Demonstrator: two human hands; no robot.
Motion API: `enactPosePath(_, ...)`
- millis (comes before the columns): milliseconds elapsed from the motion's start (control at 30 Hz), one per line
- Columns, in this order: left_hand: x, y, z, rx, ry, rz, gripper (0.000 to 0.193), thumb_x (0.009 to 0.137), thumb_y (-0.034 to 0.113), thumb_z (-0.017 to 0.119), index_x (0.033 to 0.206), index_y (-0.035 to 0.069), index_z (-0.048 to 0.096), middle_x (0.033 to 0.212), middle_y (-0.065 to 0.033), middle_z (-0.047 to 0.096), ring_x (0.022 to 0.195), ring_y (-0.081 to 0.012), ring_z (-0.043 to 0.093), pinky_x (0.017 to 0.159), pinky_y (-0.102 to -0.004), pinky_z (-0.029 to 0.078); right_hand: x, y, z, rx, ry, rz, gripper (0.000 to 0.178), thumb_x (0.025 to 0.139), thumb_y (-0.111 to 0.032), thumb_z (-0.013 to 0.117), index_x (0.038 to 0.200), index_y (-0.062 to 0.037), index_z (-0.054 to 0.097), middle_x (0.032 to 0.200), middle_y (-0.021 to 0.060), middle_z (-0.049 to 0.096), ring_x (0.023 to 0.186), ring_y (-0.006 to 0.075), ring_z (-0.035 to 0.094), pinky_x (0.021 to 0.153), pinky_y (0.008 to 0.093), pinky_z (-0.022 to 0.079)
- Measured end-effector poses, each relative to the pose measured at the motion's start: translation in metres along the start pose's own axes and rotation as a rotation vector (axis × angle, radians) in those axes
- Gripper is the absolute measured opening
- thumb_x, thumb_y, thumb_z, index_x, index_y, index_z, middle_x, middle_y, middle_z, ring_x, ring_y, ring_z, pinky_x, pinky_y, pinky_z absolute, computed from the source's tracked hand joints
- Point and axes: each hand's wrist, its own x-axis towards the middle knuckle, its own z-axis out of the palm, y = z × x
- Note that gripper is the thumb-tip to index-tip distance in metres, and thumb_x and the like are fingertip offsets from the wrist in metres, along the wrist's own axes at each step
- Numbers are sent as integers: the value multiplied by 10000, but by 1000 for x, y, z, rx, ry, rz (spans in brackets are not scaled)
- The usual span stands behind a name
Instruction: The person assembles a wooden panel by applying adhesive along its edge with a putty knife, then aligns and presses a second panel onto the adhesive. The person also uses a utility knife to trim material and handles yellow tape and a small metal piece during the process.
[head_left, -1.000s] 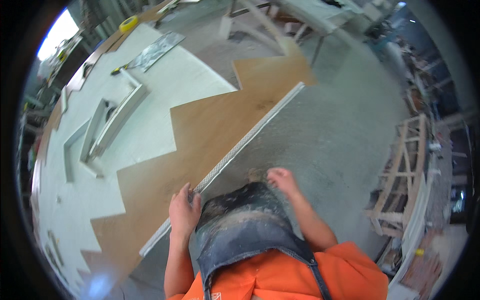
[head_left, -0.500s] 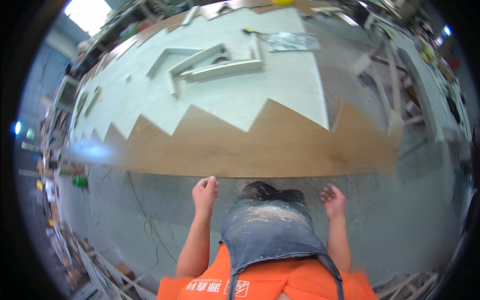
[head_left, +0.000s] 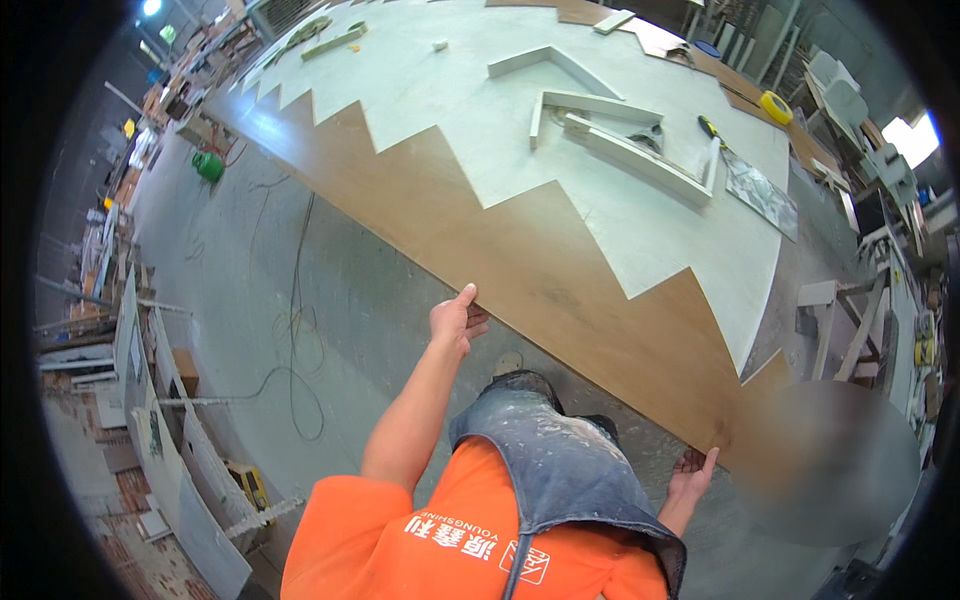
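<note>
A long brown wood-look board (head_left: 520, 270) with a sawtooth far edge, shaped like a stair stringer, lies slantwise along the near side of a white-topped table (head_left: 420, 95). My left hand (head_left: 460, 318) grips its straight near edge around the middle, the thumb at the top and the fingers curled below. Close to the board's right end, my right hand (head_left: 692, 472) holds the same edge, its fingers partly hidden underneath. Past the teeth lie white angled strips (head_left: 640, 155), a knife with a yellow-and-black handle (head_left: 708, 127) and a grey marbled piece (head_left: 760, 195).
A yellow tape roll (head_left: 776, 107) sits at the table's far right. Cables (head_left: 295, 320) trail over the grey floor on the left, with a green container (head_left: 208, 166) beyond. Panels (head_left: 175, 440) lean at lower left. A wooden trestle (head_left: 845, 320) stands at right.
Both hands were off the board's near edge and now hold it. My view has turned, so the board runs slantwise down to the right.
</note>
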Motion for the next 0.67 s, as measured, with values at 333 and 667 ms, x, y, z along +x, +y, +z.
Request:
enactPosePath(333, 18, -13, -15, -158, -170, 7, 318, 949, 303, 739, 1044, 10, 658, 972, -125, 701, 879, -257, 686, 822, -433, 601, 11, -3, -10, 104, -41, 1, 382, 976, -413, 677, 1189, -96, 671, 1054, 15, 686, 970, 163, 599, 760, 292, 417)
enactPosePath(667, 20, -20, -17, -251, -233, 43, 342, 949, 308, 743, 1049, -9, 658, 1024, -145, 721, 906, -255, 703, 865, -440, 597, 13, -5, -10, 108, -89, -5, 394, 974, -435, 674, 1212, -121, 678, 1113, 33, 703, 1047, 168, 618, 820, 294, 461)
